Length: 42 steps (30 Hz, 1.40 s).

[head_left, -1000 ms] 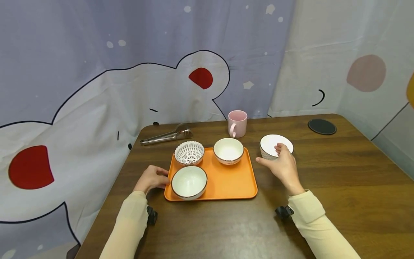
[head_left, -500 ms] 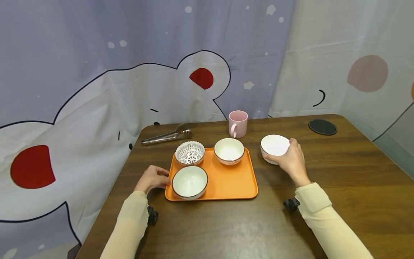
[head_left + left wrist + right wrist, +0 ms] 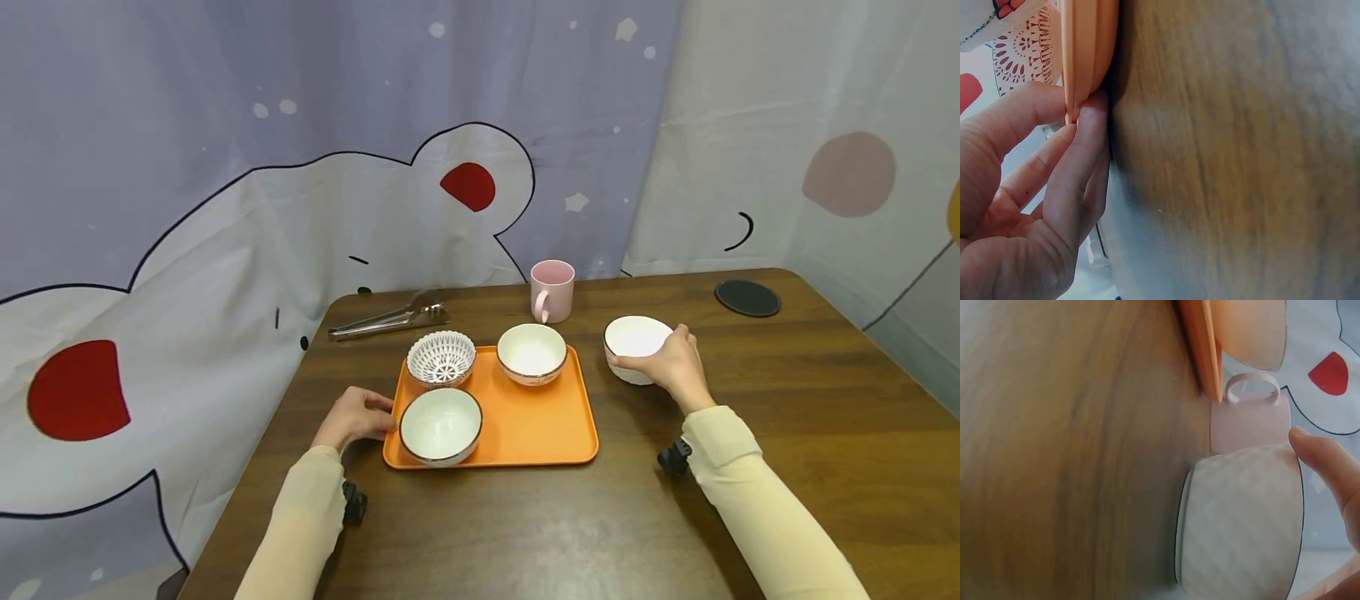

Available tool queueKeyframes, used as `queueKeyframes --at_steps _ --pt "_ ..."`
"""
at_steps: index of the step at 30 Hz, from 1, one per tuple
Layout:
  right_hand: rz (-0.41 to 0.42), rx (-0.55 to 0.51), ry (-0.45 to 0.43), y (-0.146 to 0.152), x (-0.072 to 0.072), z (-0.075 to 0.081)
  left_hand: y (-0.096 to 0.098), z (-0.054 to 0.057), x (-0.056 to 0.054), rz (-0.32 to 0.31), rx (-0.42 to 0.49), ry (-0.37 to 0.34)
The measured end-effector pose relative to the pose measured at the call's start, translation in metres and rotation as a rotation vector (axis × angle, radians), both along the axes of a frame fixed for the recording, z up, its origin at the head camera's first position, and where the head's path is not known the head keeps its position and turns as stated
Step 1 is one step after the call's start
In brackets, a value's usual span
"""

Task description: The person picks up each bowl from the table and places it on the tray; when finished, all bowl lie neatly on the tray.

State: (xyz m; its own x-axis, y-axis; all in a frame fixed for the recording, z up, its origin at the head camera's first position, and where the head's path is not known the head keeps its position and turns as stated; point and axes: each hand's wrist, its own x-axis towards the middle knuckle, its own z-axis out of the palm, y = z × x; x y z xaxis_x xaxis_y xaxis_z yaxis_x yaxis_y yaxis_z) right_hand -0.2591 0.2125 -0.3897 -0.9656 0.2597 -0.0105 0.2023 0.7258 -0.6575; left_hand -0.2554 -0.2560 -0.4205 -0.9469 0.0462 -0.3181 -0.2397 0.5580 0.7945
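Note:
My left hand (image 3: 356,417) pinches the left edge of an orange tray (image 3: 540,429); in the left wrist view the thumb lies on one side of the rim (image 3: 1085,56) and fingers on the other. Three bowls stand on the tray: a dark-rimmed white bowl (image 3: 440,427) at front left, a scalloped patterned bowl (image 3: 441,358) behind it, and a cream bowl (image 3: 531,350) at back right. Right of the tray, my right hand (image 3: 675,368) grips a white bowl (image 3: 633,336) by its rim. Its textured side (image 3: 1241,519) fills the right wrist view; the far fingers are mostly hidden.
A pink mug (image 3: 551,293) stands behind the tray, its handle toward me. Metal tongs (image 3: 390,320) lie at the back left. At the back right is a black round coaster-like disc (image 3: 747,297). A printed curtain (image 3: 300,225) hangs behind the wooden table (image 3: 480,533).
My right hand has come round the white bowl's right side and taken hold of its rim, from hovering over it. The left hand and tray stay put.

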Motion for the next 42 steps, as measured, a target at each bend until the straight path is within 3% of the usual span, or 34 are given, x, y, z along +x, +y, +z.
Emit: queueKeyframes --at_steps 12,24,33,42 --pt "-0.002 -0.019 -0.015 -0.001 -0.005 -0.008 0.001 0.001 0.002 0.007 -0.008 0.003" --pt "-0.066 -0.083 0.016 0.003 0.001 -0.01 0.003 0.0 0.002 -0.005 -0.007 -0.011" --pt "-0.06 -0.058 0.083 0.001 0.008 0.001 0.002 0.001 0.001 0.001 -0.012 -0.001" --pt "-0.022 -0.034 0.085 -0.004 0.014 0.01 0.001 -0.001 0.0 0.013 -0.014 0.004"
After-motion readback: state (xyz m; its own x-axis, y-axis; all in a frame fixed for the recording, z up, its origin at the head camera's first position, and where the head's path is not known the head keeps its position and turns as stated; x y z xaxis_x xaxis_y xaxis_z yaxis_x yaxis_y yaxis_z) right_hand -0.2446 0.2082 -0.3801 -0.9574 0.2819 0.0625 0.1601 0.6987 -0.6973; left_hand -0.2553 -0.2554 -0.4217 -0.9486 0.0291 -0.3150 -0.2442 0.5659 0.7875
